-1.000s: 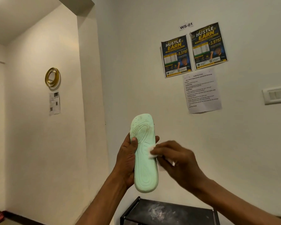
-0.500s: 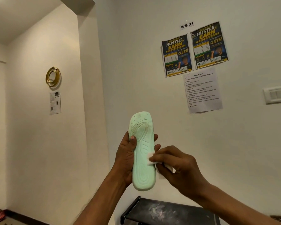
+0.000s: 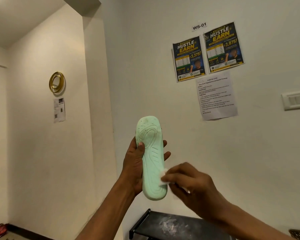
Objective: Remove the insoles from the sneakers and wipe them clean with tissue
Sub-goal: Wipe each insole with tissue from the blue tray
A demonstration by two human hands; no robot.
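Mint-green insole (image 3: 151, 158) out of its sneaker, held upright mid-air above a dark rack (image 3: 171, 224); left hand (image 3: 135, 163) grips its edge; right hand (image 3: 190, 182) pinches tissue (image 3: 163, 177) against the heel half; wiping underway, sneakers unseen.

WS-01 label (image 3: 199, 26), HUSTLE EARN posters (image 3: 188, 58), perhaps 3,975

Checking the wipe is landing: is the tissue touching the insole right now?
Touching. The head view shows the tissue, pinched by the right hand, pressed onto the lower right edge of the insole, with no gap visible.
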